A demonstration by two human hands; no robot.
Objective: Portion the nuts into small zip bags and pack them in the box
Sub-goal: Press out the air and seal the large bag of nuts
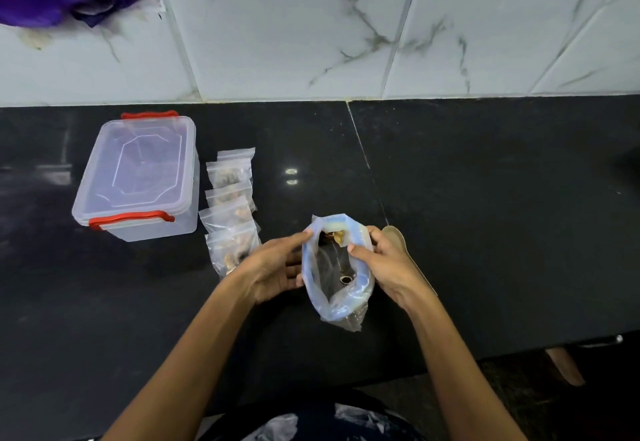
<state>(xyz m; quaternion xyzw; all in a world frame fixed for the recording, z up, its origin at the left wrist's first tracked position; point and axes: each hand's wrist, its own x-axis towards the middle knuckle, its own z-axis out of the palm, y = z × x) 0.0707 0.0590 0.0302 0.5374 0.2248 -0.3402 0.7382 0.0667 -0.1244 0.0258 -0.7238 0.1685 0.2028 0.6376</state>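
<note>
Right now the translucent bluish plastic supply bag (337, 270) with a few nuts left stands mouth-up between both hands, left hand (273, 267) pinching its left rim, right hand (384, 260) pinching its right rim. Filled small clear zip bags (230, 212), about five, lie in a row running away from the person just left of the left hand, beside one lidded clear plastic box with red clips (138, 177); one pale wooden spoon (398, 239) lies behind the right hand.

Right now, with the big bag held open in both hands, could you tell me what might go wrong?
1. The big bag is open and tilted between the left hand and the right hand; the few nuts inside could spill onto the counter.
2. The filled small bags overlap loosely beside the box, whose lid is on; a forearm might knock them.
</note>
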